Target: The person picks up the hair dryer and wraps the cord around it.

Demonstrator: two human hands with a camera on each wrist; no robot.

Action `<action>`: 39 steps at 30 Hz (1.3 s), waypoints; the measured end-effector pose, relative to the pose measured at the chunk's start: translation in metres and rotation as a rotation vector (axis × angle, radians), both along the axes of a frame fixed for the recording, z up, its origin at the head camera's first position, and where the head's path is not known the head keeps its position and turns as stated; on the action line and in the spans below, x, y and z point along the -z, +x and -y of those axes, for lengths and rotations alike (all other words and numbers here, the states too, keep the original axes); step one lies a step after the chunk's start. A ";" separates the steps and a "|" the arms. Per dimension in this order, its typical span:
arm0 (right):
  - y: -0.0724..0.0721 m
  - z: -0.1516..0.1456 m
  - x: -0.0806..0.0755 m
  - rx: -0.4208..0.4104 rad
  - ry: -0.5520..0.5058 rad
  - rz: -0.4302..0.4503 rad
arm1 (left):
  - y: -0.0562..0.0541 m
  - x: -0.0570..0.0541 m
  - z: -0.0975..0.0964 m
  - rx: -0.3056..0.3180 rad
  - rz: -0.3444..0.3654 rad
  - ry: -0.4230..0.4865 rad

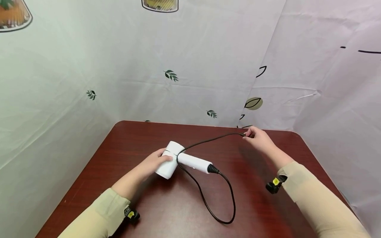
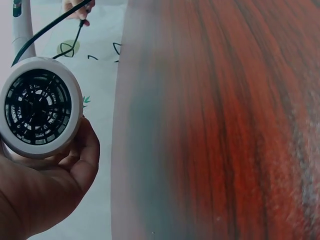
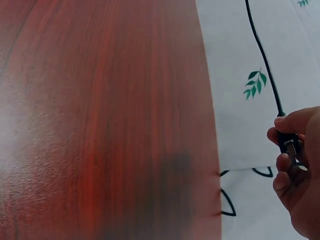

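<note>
Both sets of fingers are engaged: those of the left hand (image 1: 151,162) curl round the barrel (image 1: 167,168) of a white hair dryer (image 1: 184,159), thumb across its upper side; those of the right hand (image 1: 259,140) pinch a black connector (image 3: 288,142) with a metal end. A round dark grille (image 2: 37,107) closes one end of the barrel. From where I stand, the dryer is left of the middle of the reddish-brown table (image 1: 253,211), its handle (image 1: 197,163) pointing toward the right edge; whether it touches the tabletop I cannot tell. A black cord (image 1: 234,206) leaves the handle, loops toward the near edge, crosses the dryer where handle and barrel meet, and runs to the right hand, by the far edge toward the far right corner. Pale sleeves (image 1: 315,198) cover both forearms. Beyond the far edge rises a white sheet (image 1: 193,49) printed with leaf sprigs (image 1: 171,75).
</note>
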State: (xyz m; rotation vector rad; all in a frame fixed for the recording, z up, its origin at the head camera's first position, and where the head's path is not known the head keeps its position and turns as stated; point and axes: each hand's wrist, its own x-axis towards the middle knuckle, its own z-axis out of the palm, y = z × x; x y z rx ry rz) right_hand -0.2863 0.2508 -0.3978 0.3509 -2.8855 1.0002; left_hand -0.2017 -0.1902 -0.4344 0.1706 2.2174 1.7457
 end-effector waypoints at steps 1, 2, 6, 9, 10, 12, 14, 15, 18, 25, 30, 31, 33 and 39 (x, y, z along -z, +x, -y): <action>0.001 -0.001 0.001 -0.001 -0.004 -0.002 | 0.000 0.000 0.000 -0.005 0.001 0.005; 0.002 -0.002 0.003 -0.005 -0.006 -0.006 | -0.001 0.000 0.000 -0.009 0.002 0.010; 0.003 -0.005 0.011 -0.009 0.000 -0.013 | -0.001 0.000 0.000 -0.045 0.016 0.021; 0.004 -0.007 0.017 -0.014 0.014 -0.004 | -0.001 0.000 -0.001 -0.076 0.025 0.024; 0.005 -0.007 0.018 -0.018 0.020 -0.001 | -0.001 0.000 -0.001 -0.086 0.027 0.024; 0.006 -0.009 0.021 -0.019 0.037 -0.006 | -0.001 0.000 -0.001 -0.094 0.029 0.029; 0.006 -0.010 0.023 -0.013 0.052 -0.013 | -0.002 0.000 -0.001 -0.096 0.028 0.032; 0.006 -0.011 0.024 -0.007 0.062 -0.018 | -0.002 0.000 0.000 -0.097 0.028 0.035; 0.006 -0.013 0.027 0.017 0.084 -0.026 | -0.003 0.001 0.000 -0.095 0.030 0.042; 0.009 -0.017 0.032 0.047 0.109 -0.016 | -0.004 0.002 0.000 -0.114 0.046 0.080; 0.011 -0.021 0.032 0.067 0.132 -0.006 | -0.005 0.002 0.001 -0.122 0.038 0.085; 0.012 -0.022 0.032 0.072 0.140 -0.006 | -0.006 0.002 0.002 -0.126 0.035 0.081; 0.013 -0.024 0.032 0.081 0.149 -0.007 | -0.006 0.002 0.003 -0.136 0.031 0.069; 0.014 -0.027 0.032 0.097 0.158 -0.015 | -0.005 0.001 0.003 -0.169 0.019 0.023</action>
